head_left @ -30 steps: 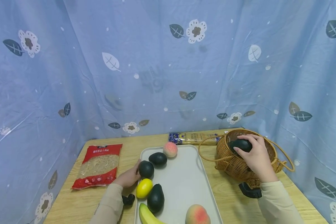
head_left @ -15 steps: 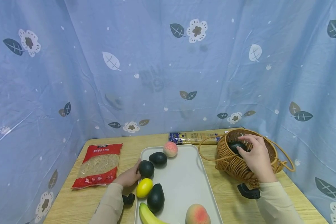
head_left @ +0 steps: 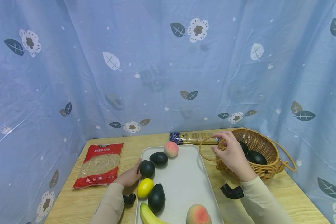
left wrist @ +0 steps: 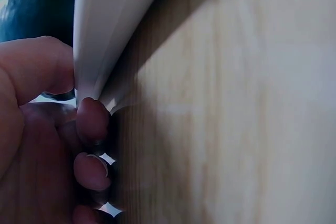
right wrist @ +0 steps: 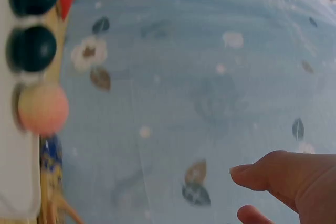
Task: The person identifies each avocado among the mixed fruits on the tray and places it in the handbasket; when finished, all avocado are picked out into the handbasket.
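My left hand grips the left rim of the white tray; in the left wrist view thumb and fingers pinch the tray edge. Along that side lie three avocados, a yellow lemon and part of a banana. One peach sits at the tray's far end, another near the front. My right hand, empty with fingers parted, hovers by the left side of the wicker basket. Two avocados show inside, one partly behind the hand.
A red bag of pasta lies left of the tray. Behind the tray, a long pack of spaghetti lies along the table's back edge. The basket's looped handle sticks out toward the tray. A blue patterned curtain encloses the table.
My right hand lowered an avocado into the basket, let go of it and moved left, out of the basket. My left hand stayed at the tray rim.
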